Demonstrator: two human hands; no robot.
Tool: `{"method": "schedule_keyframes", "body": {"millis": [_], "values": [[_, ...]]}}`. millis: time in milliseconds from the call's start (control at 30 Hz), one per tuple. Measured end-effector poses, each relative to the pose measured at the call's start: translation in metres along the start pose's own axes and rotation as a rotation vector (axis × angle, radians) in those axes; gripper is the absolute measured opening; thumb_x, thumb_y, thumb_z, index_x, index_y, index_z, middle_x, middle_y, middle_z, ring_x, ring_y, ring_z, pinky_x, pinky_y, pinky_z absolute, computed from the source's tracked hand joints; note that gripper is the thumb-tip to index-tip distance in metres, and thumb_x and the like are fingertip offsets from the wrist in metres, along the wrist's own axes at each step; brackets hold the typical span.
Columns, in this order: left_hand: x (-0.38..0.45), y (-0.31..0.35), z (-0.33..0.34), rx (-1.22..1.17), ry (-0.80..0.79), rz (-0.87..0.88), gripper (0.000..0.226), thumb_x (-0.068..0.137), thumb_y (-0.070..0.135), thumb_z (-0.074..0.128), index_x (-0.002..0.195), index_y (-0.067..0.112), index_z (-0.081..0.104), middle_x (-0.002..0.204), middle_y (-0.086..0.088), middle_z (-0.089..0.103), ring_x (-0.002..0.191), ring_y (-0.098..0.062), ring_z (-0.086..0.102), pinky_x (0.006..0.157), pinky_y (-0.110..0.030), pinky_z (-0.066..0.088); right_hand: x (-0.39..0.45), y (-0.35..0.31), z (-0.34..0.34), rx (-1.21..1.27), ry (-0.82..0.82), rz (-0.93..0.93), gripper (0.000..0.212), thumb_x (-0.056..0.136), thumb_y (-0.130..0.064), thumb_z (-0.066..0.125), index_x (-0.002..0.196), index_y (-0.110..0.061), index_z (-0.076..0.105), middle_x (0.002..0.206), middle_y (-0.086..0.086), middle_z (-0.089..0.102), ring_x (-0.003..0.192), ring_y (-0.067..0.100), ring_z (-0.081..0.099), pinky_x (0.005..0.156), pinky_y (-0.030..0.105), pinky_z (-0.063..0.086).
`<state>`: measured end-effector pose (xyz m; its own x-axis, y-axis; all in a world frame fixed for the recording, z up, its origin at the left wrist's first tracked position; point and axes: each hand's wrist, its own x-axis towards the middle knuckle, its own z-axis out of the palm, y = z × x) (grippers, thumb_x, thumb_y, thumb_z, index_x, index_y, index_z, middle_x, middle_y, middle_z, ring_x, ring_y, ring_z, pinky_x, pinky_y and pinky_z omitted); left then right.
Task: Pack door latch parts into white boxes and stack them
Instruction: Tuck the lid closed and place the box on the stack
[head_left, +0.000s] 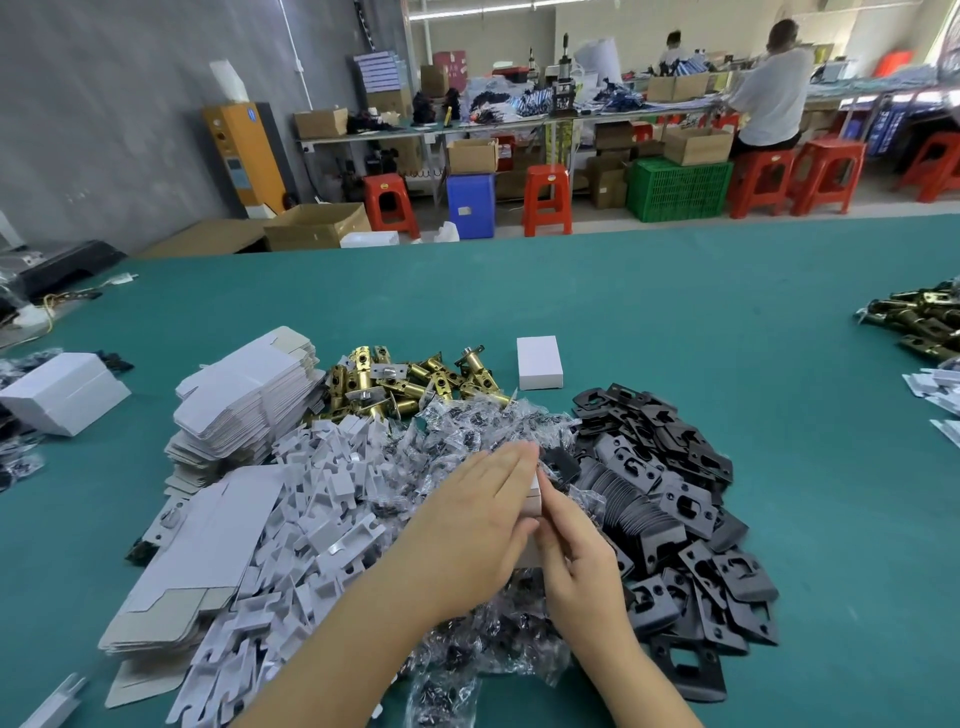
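A small white box (534, 499) is held between both hands over the piles on the green table (675, 291). The left hand (467, 525) is laid flat-fingered against its side; the right hand (576, 556) is curled on its near end. Black plates (675, 483) lie just right of the grip, bagged screws (467, 431) beneath it, brass latches (400, 379) beyond, and a closed box (539, 362) further beyond.
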<state>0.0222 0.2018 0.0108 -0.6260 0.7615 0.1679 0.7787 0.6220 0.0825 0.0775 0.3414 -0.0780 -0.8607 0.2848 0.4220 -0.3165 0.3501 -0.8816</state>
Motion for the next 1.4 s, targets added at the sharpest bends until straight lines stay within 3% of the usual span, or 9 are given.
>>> {"method": "schedule_keyframes", "body": {"millis": [500,600,700,867,1000,1100,1200,1333,1400], "values": [[0.002,-0.005,-0.002,0.008,-0.212,-0.087,0.07,0.108,0.05,0.02,0.157,0.026,-0.023,0.168,0.011,-0.02,0.152,-0.007,-0.024,0.126,-0.036,-0.012,0.0,0.0,0.0,-0.035,-0.004,0.042,0.062,0.101,0.001,0.057,0.143,-0.042,0.043,0.147,-0.023,0.051,0.137,-0.006,0.049,0.113,0.016,0.04],[0.008,-0.005,-0.011,0.045,-0.233,-0.094,0.072,0.108,0.044,0.031,0.161,0.023,-0.012,0.17,0.005,0.007,0.154,-0.016,0.01,0.126,-0.042,0.012,0.0,0.001,0.001,-0.046,-0.005,0.066,0.061,0.102,-0.001,0.057,0.141,-0.046,0.044,0.143,-0.039,0.051,0.135,-0.009,0.048,0.109,0.01,0.039],[0.024,-0.008,-0.022,0.033,-0.281,-0.169,0.064,0.105,0.037,0.048,0.159,0.02,0.017,0.142,-0.002,0.05,0.124,-0.023,0.052,0.102,-0.043,0.048,-0.001,0.0,0.0,-0.05,0.004,0.09,0.059,0.102,-0.002,0.057,0.139,-0.046,0.046,0.135,-0.049,0.049,0.128,-0.014,0.051,0.1,0.004,0.041],[0.046,-0.022,-0.05,-0.148,-0.425,-0.195,0.022,0.096,0.029,0.066,0.115,0.024,0.055,0.112,0.003,0.064,0.098,-0.018,0.061,0.084,-0.038,0.055,-0.003,-0.007,0.003,0.0,-0.006,0.198,0.043,0.103,-0.029,0.055,0.138,-0.053,0.046,0.134,-0.026,0.062,0.122,-0.006,0.057,0.091,0.016,0.054],[0.068,-0.042,-0.077,-0.311,-0.306,-0.208,0.017,0.092,0.026,0.071,0.105,0.027,0.06,0.1,0.01,0.063,0.082,-0.005,0.062,0.056,-0.016,0.05,-0.006,-0.011,0.007,-0.048,0.003,0.26,0.06,0.093,-0.06,0.048,0.149,-0.041,0.035,0.145,-0.013,0.051,0.13,0.001,0.052,0.107,0.03,0.049],[0.094,-0.056,-0.085,-0.483,-0.065,-0.287,0.023,0.089,0.021,0.074,0.109,0.023,0.064,0.1,0.007,0.066,0.08,-0.01,0.067,0.054,-0.022,0.057,-0.004,-0.009,0.012,-0.124,-0.018,0.313,0.069,0.096,-0.06,0.046,0.156,-0.04,0.018,0.157,-0.019,0.033,0.143,0.003,0.038,0.12,0.037,0.038],[0.136,-0.059,-0.068,-0.451,0.203,-0.377,0.022,0.087,0.02,0.074,0.107,0.019,0.065,0.102,0.002,0.068,0.088,-0.02,0.065,0.069,-0.038,0.058,-0.004,-0.005,0.022,-0.339,-0.117,0.276,0.067,0.104,-0.048,0.048,0.153,-0.045,0.002,0.159,-0.028,0.012,0.147,-0.006,0.015,0.124,0.022,0.013],[0.195,-0.062,-0.019,-0.283,0.351,-0.374,0.027,0.09,0.019,0.064,0.116,0.016,0.063,0.108,-0.006,0.071,0.096,-0.031,0.062,0.073,-0.038,0.051,-0.004,0.0,0.029,-0.47,-0.168,0.153,0.064,0.103,-0.045,0.05,0.16,-0.035,0.023,0.167,-0.014,0.012,0.148,-0.001,0.006,0.124,0.023,0.013],[0.218,-0.067,0.01,-0.209,0.427,-0.353,0.025,0.094,0.015,0.059,0.119,0.015,0.063,0.106,-0.007,0.071,0.095,-0.032,0.063,0.065,-0.036,0.044,-0.005,-0.001,0.029,-0.548,-0.162,0.112,0.062,0.097,-0.041,0.062,0.154,-0.027,0.043,0.165,-0.003,0.031,0.151,0.015,0.027,0.123,0.034,0.029]]}}
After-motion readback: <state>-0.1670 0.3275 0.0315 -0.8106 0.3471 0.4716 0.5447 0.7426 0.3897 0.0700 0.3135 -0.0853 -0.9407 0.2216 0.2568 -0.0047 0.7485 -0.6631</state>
